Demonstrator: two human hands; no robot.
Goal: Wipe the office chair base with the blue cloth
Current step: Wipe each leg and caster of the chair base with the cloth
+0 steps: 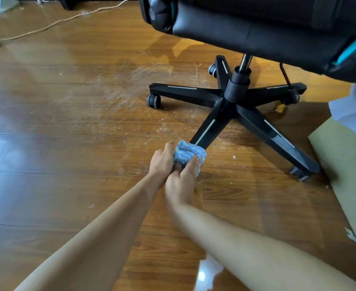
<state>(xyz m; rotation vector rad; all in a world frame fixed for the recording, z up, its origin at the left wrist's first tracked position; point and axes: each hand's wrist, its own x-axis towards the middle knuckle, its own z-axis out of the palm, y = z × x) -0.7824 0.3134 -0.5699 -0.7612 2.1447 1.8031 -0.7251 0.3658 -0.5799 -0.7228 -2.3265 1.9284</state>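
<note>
Blue cloth [190,153]: bunched on near base [231,108] leg tip.
Left hand [161,162]: I log it gripping cloth.
Right hand [183,179]: fingers curled over cloth.
Floor [68,122]: wood, dusty.

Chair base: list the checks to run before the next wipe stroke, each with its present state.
1. Blue cloth wrapped over the tip of the near leg of the chair base: ok.
2. Left hand and right hand both grip the cloth: ok.
3. Caster under that tip: cannot tell, hidden by the cloth.
4. Leg's top clear up to the hub: ok.
5. Floor beside the leg free of debris: not ok, white specks lie there.
</note>
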